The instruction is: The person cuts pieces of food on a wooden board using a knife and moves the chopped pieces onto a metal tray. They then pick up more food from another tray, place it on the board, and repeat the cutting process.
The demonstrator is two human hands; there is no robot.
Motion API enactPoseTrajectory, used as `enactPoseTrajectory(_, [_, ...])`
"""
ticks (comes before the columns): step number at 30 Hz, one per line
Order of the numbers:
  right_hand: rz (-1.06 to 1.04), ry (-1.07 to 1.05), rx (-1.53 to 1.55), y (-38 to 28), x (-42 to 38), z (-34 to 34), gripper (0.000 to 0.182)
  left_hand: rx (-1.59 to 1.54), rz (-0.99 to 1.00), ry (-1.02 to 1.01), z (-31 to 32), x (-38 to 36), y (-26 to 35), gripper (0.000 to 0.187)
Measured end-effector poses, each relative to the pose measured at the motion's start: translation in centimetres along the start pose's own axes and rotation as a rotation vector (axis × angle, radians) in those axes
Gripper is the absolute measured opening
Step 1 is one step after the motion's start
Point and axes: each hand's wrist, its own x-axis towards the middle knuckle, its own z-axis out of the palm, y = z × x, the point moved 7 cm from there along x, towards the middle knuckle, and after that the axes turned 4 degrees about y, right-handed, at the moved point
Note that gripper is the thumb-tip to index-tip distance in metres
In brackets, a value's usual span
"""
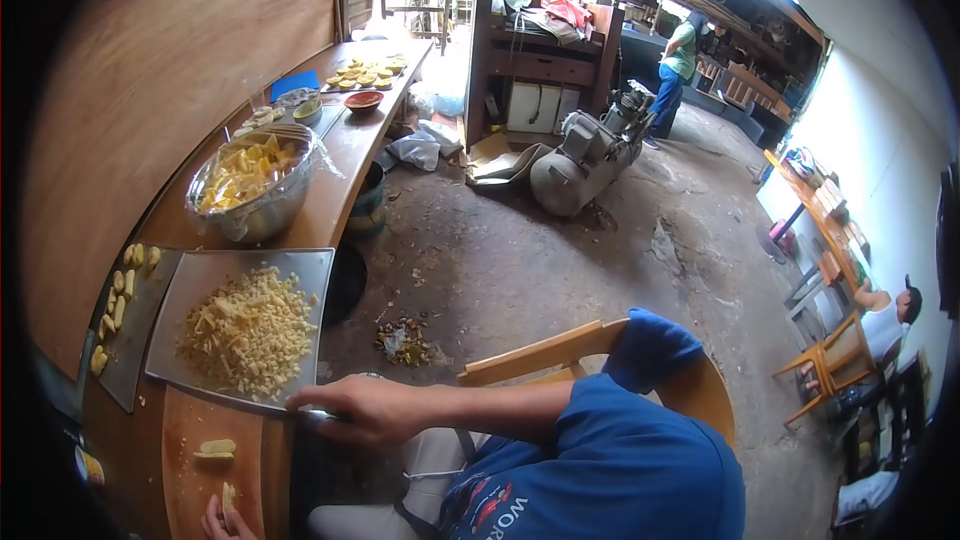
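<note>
My right hand is closed around the silvery handle of a knife at the tray's near corner; its blade is hard to make out. A light tray carries a heap of small, chopped pale-yellow pieces. At the bottom edge, my left hand, partly cut off, pinches a pale banana-like piece over a wooden cutting board. Two similar pieces lie on that board. Beyond it, several peeled pieces rest on a dark tray.
A plastic-covered metal bowl of yellow chunks stands behind the tray. Farther along are a red bowl and yellow pieces. Scraps litter the floor near a compressor. One person stands behind; another sits right.
</note>
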Motion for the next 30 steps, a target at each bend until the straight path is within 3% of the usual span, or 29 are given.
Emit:
enactPoseTrajectory(3, [0.030, -0.072, -0.066, 2.0, -0.8, 1.3, 0.046, -0.119, -0.050, -0.035, 1.9, 0.0, -5.3, 0.025])
enactPoseTrajectory(5, [0.212, -0.133, -0.113, 2.4, -1.6, 1.7, 0.046, -0.020, -0.006, -0.045, 2.0, 0.2, -3.4, 0.024])
enactPoseTrajectory(7, [0.342, -0.253, -0.121, 2.3, -1.3, 3.0, 0.048, 0.037, -0.107, -0.110, 1.3, 0.8, 0.7, 0.023])
enactPoseTrajectory(8, [0.394, -0.290, -0.143, 2.2, -1.1, 3.8, 0.050, 0.013, -0.002, -0.004, 1.5, 0.4, -0.7, 0.020])
enactPoseTrajectory(9, [0.436, -0.326, -0.175, 2.0, -0.9, 4.5, 0.052, -0.106, -0.143, 0.008, 1.5, 0.3, -0.3, 0.018])
enactPoseTrajectory(11, [0.402, -0.370, -0.283, 0.8, 0.1, 6.1, 0.058, -0.024, -0.115, 0.026, 0.4, 0.4, 0.5, 0.017])
enactPoseTrajectory(17, [0.006, -0.342, -0.389, -1.1, 1.8, 10.2, 0.063, 0.014, -0.095, 0.039, -0.5, 0.1, 0.0, 0.020])
enactPoseTrajectory(23, [0.019, -0.514, -0.537, -2.1, 2.4, 12.0, 0.065, 0.072, -0.030, 0.056, -0.2, 0.3, 0.2, 0.017])
enactPoseTrajectory(30, [0.003, -0.597, -0.605, -1.7, 2.2, 12.6, 0.076, 0.032, -0.092, 0.043, -0.3, 0.3, 0.4, 0.014])
